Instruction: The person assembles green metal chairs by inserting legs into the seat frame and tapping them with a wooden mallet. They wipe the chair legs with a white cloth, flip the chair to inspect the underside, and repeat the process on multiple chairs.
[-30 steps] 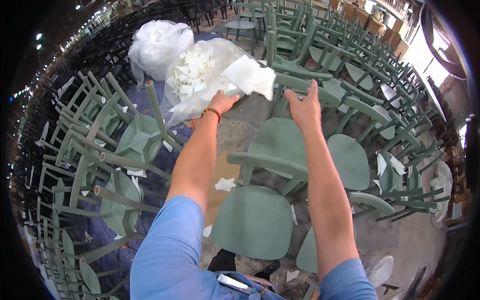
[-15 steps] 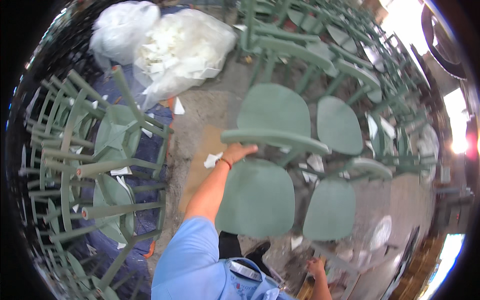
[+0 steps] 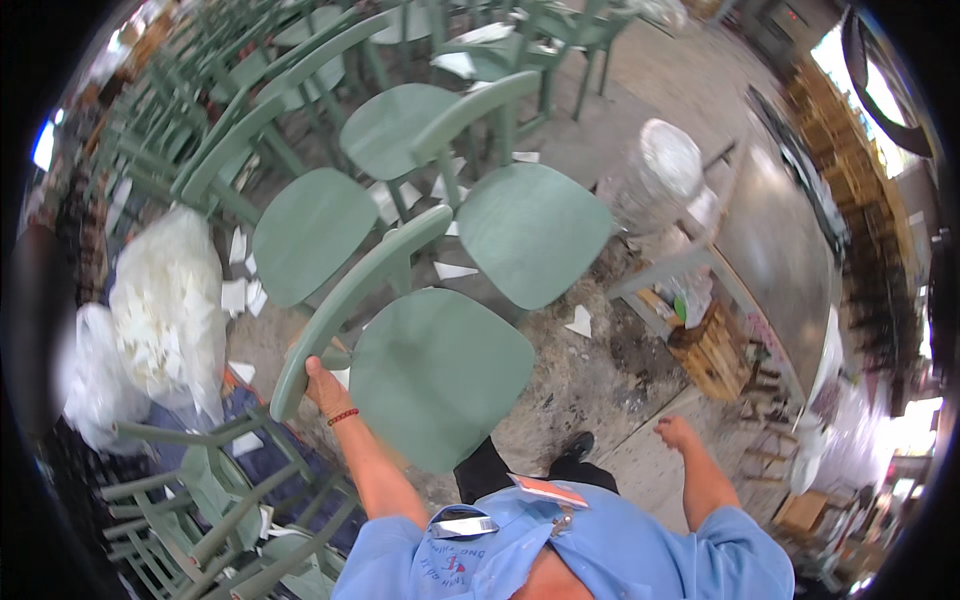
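Observation:
My left hand (image 3: pixel 322 388) is closed around the lower left end of a green chair's curved backrest (image 3: pixel 345 305). This chair stands upright just ahead of me, its rounded seat (image 3: pixel 440 375) facing up. My right hand (image 3: pixel 678 432) hangs out to my right, fingers curled in, and nothing shows in it. Nearest to it is a wooden block (image 3: pixel 710 350) beneath a grey metal-framed table. Beyond the held chair stand another green chair (image 3: pixel 535 235) to the right and one more (image 3: pixel 315 235) to the left.
Upturned green chairs (image 3: pixel 215 500) lie at the lower left on a blue sheet. Plastic bags of white scraps (image 3: pixel 165 305) sit on the left. Rows of chairs fill the far left. A metal-topped table (image 3: pixel 780 250) stands right, beside a plastic-wrapped bundle (image 3: pixel 670 165). White scraps (image 3: pixel 580 320) litter the floor.
My view has swung to the right, bringing the table closer to the middle. My left hand keeps hold of the chair's backrest. My right arm now reaches further out to the side.

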`<action>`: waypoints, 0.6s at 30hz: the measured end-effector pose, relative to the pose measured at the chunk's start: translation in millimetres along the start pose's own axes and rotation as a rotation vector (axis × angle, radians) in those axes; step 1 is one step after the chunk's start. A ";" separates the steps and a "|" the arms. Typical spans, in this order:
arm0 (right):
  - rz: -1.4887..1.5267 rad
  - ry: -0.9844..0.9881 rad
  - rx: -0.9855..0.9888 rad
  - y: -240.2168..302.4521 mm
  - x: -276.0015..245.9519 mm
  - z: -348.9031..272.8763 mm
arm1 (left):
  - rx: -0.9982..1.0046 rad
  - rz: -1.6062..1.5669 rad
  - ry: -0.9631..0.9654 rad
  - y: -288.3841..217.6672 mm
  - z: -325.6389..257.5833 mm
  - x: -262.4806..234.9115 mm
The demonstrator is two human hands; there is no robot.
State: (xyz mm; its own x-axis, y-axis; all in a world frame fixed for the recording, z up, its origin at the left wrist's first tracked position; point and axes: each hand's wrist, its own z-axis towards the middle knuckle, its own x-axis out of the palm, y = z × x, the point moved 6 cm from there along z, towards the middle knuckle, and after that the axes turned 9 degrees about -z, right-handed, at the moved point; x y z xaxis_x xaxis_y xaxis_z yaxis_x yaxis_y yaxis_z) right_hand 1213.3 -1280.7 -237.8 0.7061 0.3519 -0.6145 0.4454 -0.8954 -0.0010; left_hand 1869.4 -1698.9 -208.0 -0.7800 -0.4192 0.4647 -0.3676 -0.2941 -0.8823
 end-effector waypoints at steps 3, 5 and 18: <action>0.052 -0.010 -0.058 -51.5 8.8 18.8 | 0.268 0.427 0.198 -58.7 -54.8 80.8; 0.093 -0.005 -0.046 -102.5 17.1 19.9 | 0.386 0.483 0.294 -101.8 -109.4 164.0; 1.103 0.655 -0.968 -38.3 -52.0 -135.6 | 0.605 0.126 0.568 -490.5 -357.2 530.4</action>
State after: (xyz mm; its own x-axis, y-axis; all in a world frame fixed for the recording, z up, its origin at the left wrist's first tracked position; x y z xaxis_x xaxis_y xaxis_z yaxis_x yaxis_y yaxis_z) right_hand 1234.2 -1227.7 -98.9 0.8921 -0.0389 0.4501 -0.4316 -0.3677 0.8237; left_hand 1455.1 -1470.2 444.3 -0.9930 -0.0313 0.1138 -0.0516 -0.7518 -0.6574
